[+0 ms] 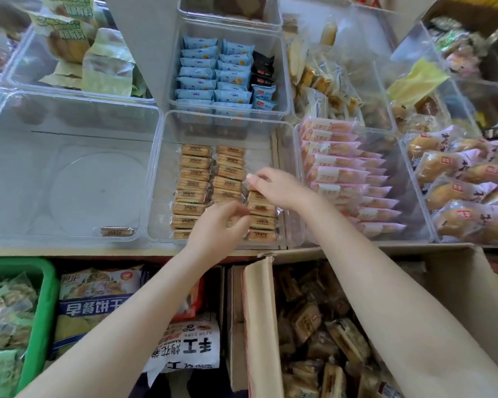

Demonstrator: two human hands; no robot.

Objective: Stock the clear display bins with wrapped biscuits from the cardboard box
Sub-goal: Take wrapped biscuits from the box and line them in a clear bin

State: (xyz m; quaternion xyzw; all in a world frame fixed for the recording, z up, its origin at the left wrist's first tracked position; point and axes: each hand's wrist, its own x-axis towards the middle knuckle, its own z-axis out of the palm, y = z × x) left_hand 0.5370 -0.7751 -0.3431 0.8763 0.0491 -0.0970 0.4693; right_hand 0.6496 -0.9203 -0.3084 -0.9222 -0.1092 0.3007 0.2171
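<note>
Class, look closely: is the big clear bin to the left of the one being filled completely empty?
No: a single wrapped biscuit lies at the front right corner of the big clear bin.

Both hands are held inside a clear bin (296,179) at the middle of the counter (69,249). Two full rows of wrapped biscuits (194,185) are stood on edge in it, and a third, shorter row (261,218) is seen at the right. The top of that third row is touched by the curled fingers of the right hand (273,186), while the left hand (220,225) is curled against its near side. A single biscuit packet (117,231) is seen lying in the large bin (153,133) to the left. Below the counter edge, a cardboard box (260,326) is filled with loose wrapped biscuits. Blue packets (213,74) are stacked in the bin behind, and pink-wrapped cakes (342,173) in the bin to the right.
</note>
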